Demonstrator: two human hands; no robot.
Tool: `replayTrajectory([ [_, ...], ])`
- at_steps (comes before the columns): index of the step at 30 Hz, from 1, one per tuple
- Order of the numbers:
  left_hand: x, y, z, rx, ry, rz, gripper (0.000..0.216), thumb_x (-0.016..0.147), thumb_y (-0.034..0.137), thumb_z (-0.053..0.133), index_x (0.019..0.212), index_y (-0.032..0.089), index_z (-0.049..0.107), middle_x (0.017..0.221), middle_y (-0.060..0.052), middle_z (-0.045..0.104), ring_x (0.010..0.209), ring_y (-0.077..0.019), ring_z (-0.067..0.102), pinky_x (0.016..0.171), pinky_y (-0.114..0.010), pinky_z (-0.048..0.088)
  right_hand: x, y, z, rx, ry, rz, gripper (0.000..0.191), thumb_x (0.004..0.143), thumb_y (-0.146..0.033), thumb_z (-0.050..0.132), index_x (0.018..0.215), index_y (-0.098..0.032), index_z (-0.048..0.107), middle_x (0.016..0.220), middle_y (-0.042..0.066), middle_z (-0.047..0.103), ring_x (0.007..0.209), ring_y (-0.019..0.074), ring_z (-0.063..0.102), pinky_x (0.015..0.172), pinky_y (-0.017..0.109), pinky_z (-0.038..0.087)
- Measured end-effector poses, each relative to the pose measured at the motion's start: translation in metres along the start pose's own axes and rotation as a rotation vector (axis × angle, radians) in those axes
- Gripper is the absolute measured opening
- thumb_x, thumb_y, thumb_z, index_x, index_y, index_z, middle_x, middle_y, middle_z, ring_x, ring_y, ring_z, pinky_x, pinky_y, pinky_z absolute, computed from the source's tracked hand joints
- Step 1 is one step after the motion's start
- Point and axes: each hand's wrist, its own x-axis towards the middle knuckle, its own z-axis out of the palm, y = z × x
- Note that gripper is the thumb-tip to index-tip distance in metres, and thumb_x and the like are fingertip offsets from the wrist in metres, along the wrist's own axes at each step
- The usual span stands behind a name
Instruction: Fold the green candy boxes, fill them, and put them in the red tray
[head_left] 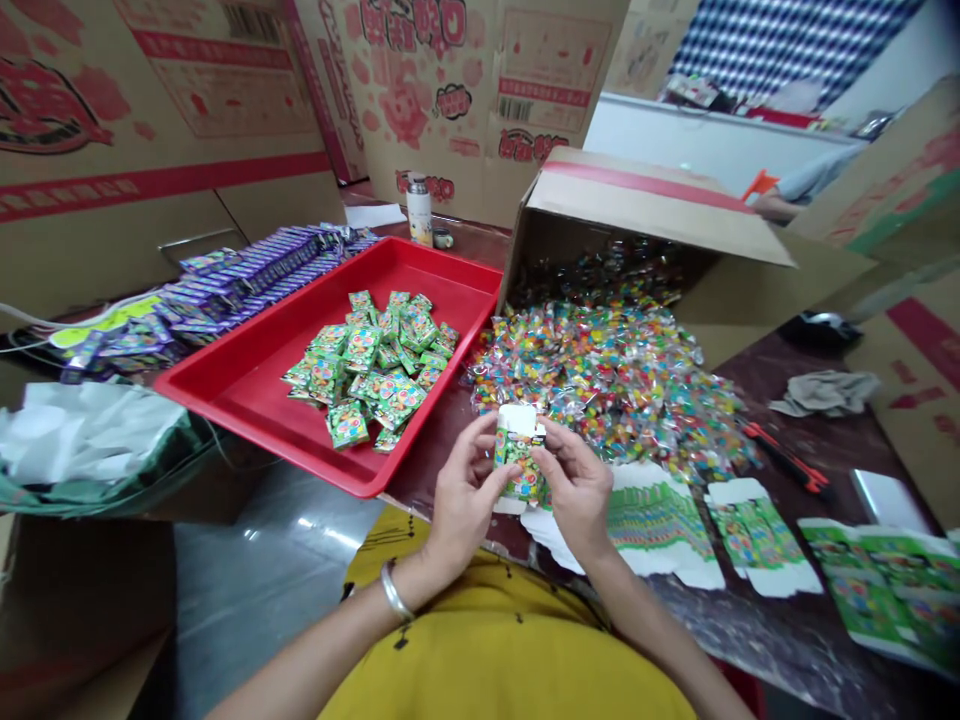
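A small green printed candy box (520,462) is held upright between my two hands, its white top flap raised. My left hand (466,490) grips its left side, with the thumb across the front. On the other side, the fingers and thumb of my right hand (576,488) pinch the box's right edge. Flat green box blanks (660,525) lie fanned out beside my right hand. Just beyond my hands spreads a heap of clear-wrapped colourful candies (600,370), spilling from a tipped carton (652,205). Whether candy is inside the held box cannot be seen.
A red tray (247,370) at left holds several filled-looking green boxes (375,360). Purple packs (255,270) lie behind it. More blanks (761,535), a red-and-black cutter (787,460) and a cloth (823,392) are at right. A flask (419,212) stands at the back.
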Motion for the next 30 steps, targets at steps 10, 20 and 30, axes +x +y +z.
replayTrajectory([
  [10, 0.004, 0.006, -0.014, 0.017, -0.351, -0.103, 0.022, 0.089, 0.020, 0.060, 0.110, 0.019, 0.055, 0.108, -0.005, 0.062, 0.097, -0.0181, 0.062, 0.085, -0.028, 0.050, 0.006, -0.002, -0.008, -0.202, -0.121, -0.190, 0.013, 0.088, -0.024, 0.066, 0.074, -0.022, 0.067, 0.098, 0.006, 0.065, 0.099, 0.0221, 0.062, 0.087, 0.036, 0.047],
  [20, 0.000, 0.003, -0.012, -0.064, -0.211, -0.079, 0.024, 0.087, 0.015, 0.062, 0.105, 0.022, 0.048, 0.096, -0.001, 0.059, 0.083, -0.0113, 0.059, 0.073, -0.021, 0.047, 0.018, -0.012, -0.006, 0.091, -0.293, 0.011, 0.014, 0.080, -0.028, 0.075, 0.078, -0.022, 0.063, 0.081, 0.001, 0.062, 0.078, 0.0172, 0.060, 0.072, 0.030, 0.049],
  [30, -0.001, 0.011, -0.013, 0.021, -0.286, -0.060, 0.041, 0.088, 0.015, 0.061, 0.126, 0.025, 0.049, 0.106, -0.004, 0.065, 0.097, -0.0157, 0.065, 0.082, -0.026, 0.053, 0.044, -0.024, -0.020, -0.016, -0.450, 0.233, 0.023, 0.078, -0.036, 0.076, 0.068, -0.018, 0.065, 0.069, 0.001, 0.062, 0.065, 0.0147, 0.056, 0.063, 0.028, 0.045],
])
